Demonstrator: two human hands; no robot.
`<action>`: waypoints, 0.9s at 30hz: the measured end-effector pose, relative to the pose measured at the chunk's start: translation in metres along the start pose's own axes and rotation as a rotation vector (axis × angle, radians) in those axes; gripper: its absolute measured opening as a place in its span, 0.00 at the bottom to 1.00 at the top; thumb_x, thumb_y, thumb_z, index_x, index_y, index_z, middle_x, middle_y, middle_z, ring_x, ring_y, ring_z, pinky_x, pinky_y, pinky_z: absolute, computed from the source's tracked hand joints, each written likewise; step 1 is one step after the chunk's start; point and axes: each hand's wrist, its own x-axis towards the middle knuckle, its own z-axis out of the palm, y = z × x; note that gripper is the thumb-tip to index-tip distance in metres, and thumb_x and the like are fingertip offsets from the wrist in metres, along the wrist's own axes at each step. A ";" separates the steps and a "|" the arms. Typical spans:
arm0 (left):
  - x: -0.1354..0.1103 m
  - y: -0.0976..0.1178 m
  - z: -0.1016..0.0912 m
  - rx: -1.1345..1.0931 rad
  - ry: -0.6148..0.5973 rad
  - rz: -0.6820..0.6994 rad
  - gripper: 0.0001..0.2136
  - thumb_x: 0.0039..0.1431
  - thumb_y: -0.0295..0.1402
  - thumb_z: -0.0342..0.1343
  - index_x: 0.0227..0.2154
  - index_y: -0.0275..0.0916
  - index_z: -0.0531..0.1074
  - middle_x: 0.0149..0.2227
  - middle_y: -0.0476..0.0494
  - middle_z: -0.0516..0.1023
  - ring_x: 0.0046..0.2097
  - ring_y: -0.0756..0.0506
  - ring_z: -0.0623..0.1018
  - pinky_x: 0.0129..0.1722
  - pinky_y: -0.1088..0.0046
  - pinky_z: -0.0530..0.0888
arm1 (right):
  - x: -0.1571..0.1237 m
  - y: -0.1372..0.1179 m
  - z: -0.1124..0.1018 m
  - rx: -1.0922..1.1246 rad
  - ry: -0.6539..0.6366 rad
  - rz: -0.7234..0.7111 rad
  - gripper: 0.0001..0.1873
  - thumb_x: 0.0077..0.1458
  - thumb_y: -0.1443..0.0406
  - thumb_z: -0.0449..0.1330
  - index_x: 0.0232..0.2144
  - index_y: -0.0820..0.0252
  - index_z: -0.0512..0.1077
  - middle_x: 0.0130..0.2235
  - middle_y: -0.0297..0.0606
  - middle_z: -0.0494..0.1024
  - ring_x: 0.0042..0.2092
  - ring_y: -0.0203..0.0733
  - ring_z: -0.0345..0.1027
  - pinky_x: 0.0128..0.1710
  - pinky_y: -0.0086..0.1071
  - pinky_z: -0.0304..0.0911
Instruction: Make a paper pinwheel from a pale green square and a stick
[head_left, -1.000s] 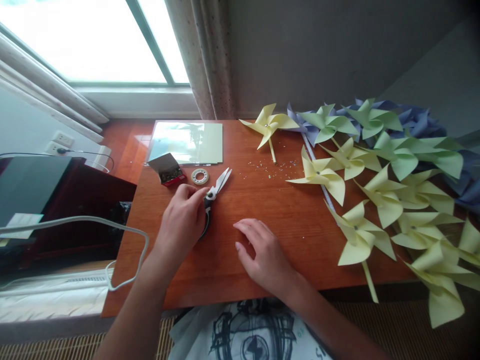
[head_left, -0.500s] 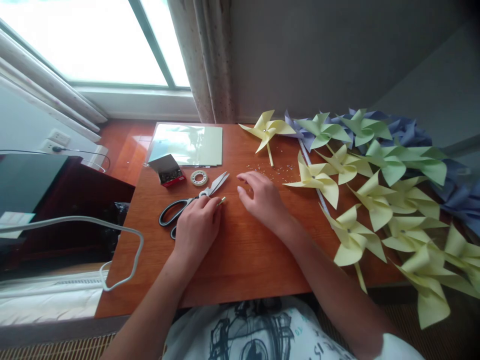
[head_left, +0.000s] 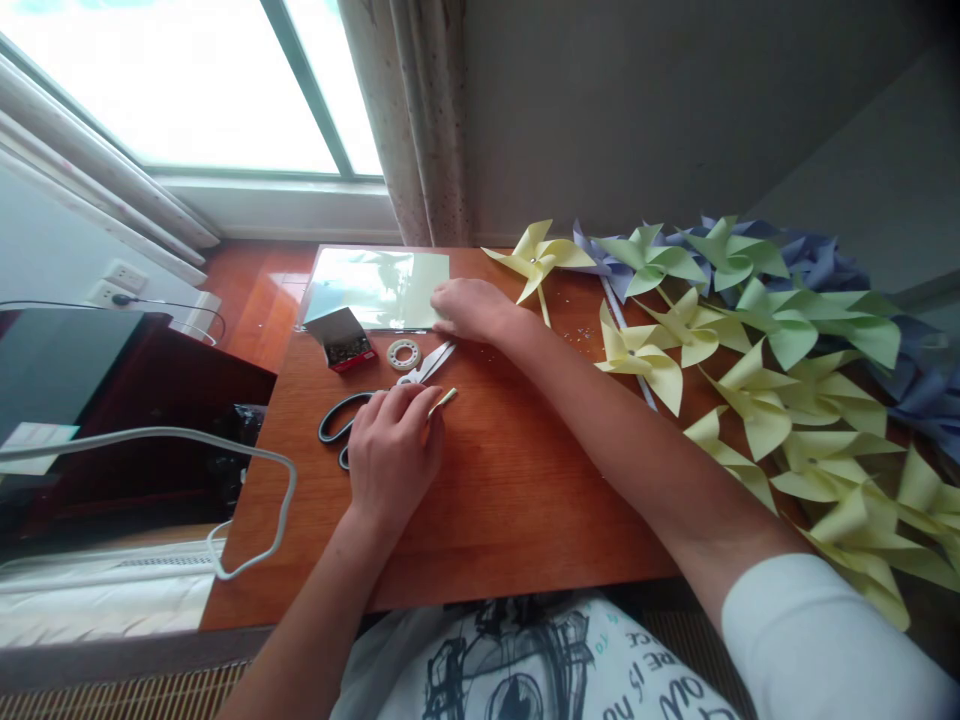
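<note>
My left hand [head_left: 394, 440] is closed around a thin, pale yellow rolled paper stick [head_left: 444, 402]. Only the stick's end pokes out past my thumb. Behind and beneath that hand lie the scissors [head_left: 347, 412], with black-rimmed handles and blades pointing away to the right. My right hand [head_left: 476, 308] is stretched across the table. Its fingertips rest at the right edge of the pale paper sheets [head_left: 420, 275] in a clear sleeve, thumb and forefinger slightly apart. A white roll of tape [head_left: 403, 354] and an open small red box [head_left: 349, 350] of small metal pieces stand nearby.
Yellow, green and purple paper pinwheels [head_left: 643, 360] crowd the table's right side; one yellow pinwheel [head_left: 536, 258] lies at the back edge. Tiny bits [head_left: 576, 334] are scattered near them. A white cable [head_left: 285, 500] loops over the table's left edge.
My right hand has moved away and to the left, from above the table's middle to the paper sheets. The left hand stays nearly in place; more of its paper stick shows.
</note>
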 end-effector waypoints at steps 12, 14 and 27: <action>-0.010 0.029 0.005 -0.418 -0.081 0.078 0.10 0.65 0.25 0.53 0.45 0.41 0.76 0.43 0.42 0.80 0.45 0.42 0.78 0.48 0.64 0.76 | -0.009 -0.013 -0.017 -0.154 -0.023 -0.082 0.16 0.62 0.78 0.52 0.41 0.71 0.80 0.45 0.58 0.83 0.47 0.59 0.79 0.42 0.43 0.69; -0.012 0.032 0.007 -0.450 -0.092 0.076 0.10 0.65 0.25 0.52 0.44 0.41 0.76 0.43 0.42 0.80 0.45 0.42 0.78 0.47 0.64 0.76 | -0.011 -0.011 -0.019 -0.162 0.002 -0.076 0.16 0.63 0.77 0.52 0.41 0.70 0.79 0.45 0.57 0.83 0.48 0.59 0.78 0.43 0.44 0.69; -0.014 0.038 0.006 -0.476 -0.122 0.026 0.11 0.63 0.24 0.53 0.45 0.41 0.75 0.54 0.37 0.76 0.49 0.42 0.80 0.48 0.65 0.78 | -0.084 -0.013 -0.079 -0.050 0.515 -0.028 0.22 0.72 0.69 0.43 0.49 0.63 0.77 0.50 0.40 0.80 0.55 0.48 0.72 0.52 0.43 0.67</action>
